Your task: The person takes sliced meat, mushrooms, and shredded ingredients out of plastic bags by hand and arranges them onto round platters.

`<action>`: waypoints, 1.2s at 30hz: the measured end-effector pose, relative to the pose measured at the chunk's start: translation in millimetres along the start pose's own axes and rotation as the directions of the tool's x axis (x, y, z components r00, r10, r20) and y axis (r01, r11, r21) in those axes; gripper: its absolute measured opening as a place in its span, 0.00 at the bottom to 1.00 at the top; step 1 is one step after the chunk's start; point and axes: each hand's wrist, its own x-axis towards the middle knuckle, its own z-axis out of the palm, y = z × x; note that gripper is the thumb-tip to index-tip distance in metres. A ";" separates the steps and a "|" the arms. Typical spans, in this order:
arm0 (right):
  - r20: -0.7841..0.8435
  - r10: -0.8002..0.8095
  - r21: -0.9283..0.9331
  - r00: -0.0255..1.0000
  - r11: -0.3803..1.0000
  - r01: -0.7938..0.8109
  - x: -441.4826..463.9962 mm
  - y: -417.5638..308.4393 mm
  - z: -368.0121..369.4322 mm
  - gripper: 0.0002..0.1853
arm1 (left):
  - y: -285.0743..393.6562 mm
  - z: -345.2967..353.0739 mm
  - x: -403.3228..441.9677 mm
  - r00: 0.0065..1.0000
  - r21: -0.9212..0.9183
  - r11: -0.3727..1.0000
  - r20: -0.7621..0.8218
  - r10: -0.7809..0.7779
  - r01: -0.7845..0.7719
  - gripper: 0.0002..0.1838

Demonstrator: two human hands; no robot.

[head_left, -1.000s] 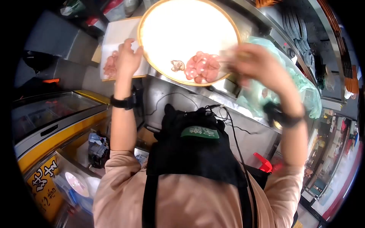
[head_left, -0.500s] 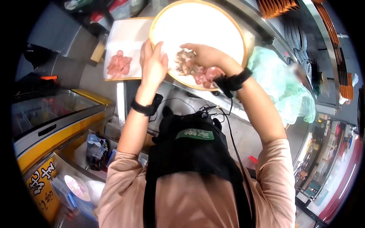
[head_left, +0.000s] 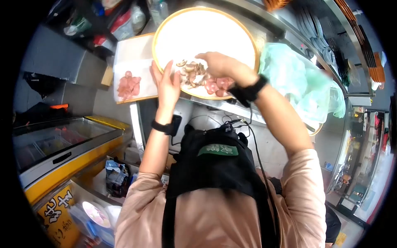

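A large round tray with a white base and a yellow-brown rim lies in front of me. On its near part are brown-and-white pieces that look like sliced mushrooms, with round pink meat slices to their right. My left hand is at the tray's near-left rim, fingers and thumb apart, holding nothing I can see. My right hand reaches in over the tray, just right of the brown pieces. Its index finger is stretched out to the left, while the other fingers are mostly hidden under the hand.
Left of the round tray, a rectangular white board carries more pink slices. Pale green plastic bags lie to the right. A glass-topped yellow freezer stands at lower left. Thin cables hang from my right wrist strap.
The brown pieces now lie more spread out and less covered. My right hand has shifted right off them. My left hand stays by the rim, and the whole view has moved slightly.
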 end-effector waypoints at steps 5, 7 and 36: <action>-0.147 0.067 -0.048 0.987 0.996 -0.075 -148.7 -1.1 -134.1 0.16 | 22.3 -3.9 -2.1 0.923 0.252 0.902 0.256 0.288 -0.351 0.16; -0.086 0.220 -0.012 0.972 0.975 -0.221 -219.8 33.4 -171.0 0.14 | 26.1 2.9 -3.1 0.870 0.251 0.870 0.380 0.315 -0.425 0.15; 0.123 0.451 -0.360 0.884 0.851 -0.384 -300.2 404.1 -61.1 0.19 | 79.7 24.3 -48.4 0.947 0.471 0.832 0.261 0.186 -0.293 0.11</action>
